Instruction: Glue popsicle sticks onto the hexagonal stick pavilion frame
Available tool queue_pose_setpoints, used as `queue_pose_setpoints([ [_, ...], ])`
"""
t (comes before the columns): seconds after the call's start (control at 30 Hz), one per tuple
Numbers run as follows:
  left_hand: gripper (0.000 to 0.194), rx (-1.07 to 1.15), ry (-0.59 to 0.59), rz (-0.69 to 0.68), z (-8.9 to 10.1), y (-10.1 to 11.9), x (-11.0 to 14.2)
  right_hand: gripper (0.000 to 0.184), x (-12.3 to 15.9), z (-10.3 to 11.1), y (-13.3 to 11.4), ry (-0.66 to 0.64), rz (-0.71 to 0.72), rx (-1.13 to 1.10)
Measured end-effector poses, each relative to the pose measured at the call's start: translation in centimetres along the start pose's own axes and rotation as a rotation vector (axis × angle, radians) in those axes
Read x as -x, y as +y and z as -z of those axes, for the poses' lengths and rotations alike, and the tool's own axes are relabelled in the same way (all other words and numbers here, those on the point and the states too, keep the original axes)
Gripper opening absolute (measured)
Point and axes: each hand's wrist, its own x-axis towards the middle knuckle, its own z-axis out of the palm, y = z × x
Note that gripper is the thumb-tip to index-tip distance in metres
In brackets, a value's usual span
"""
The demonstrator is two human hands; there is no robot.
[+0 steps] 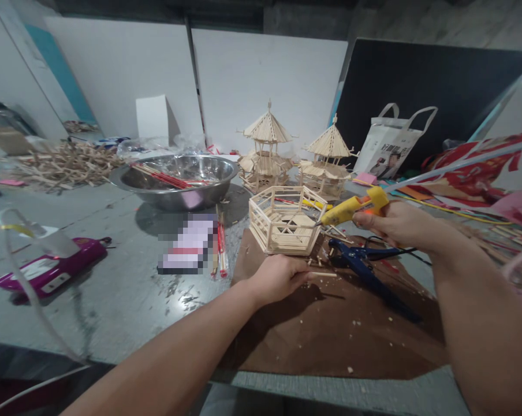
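Note:
My right hand (395,222) is closed round a yellow hot glue gun (345,209), and its nozzle points left at the right side of a six-sided frame of wooden sticks (282,228). Whether the nozzle touches the frame I cannot tell. In front of the frame, my left hand (282,278) pinches a short wooden stick (324,274) that juts out to the right. The frame has railing-like walls and rests on a brown sheet (330,341). Blue-handled pliers (369,266) lie on the sheet below the glue gun.
Two stick pagodas (269,153) stand behind the frame. A metal basin (178,185) holds red-wrapped sticks. A purple power strip (57,268) with a white cable lies at left, near a stick pile (66,162). A white bag (388,141) stands back right.

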Motion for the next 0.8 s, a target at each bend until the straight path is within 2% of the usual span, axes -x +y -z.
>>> queue_pose_setpoints([
  [0.33,0.028,0.007,-0.004,0.003,-0.02,-0.04,-0.06,0.037,0.03,0.22,-0.26,-0.032,-0.019,-0.055],
  [0.47,0.029,0.01,-0.003,0.0,-0.01,-0.02,-0.04,0.033,0.12,0.3,-0.42,-0.03,0.022,-0.076],
  [0.8,0.028,0.016,0.008,-0.002,-0.13,-0.16,-0.04,0.043,0.31,0.35,-0.32,-0.034,-0.067,-0.076],
])
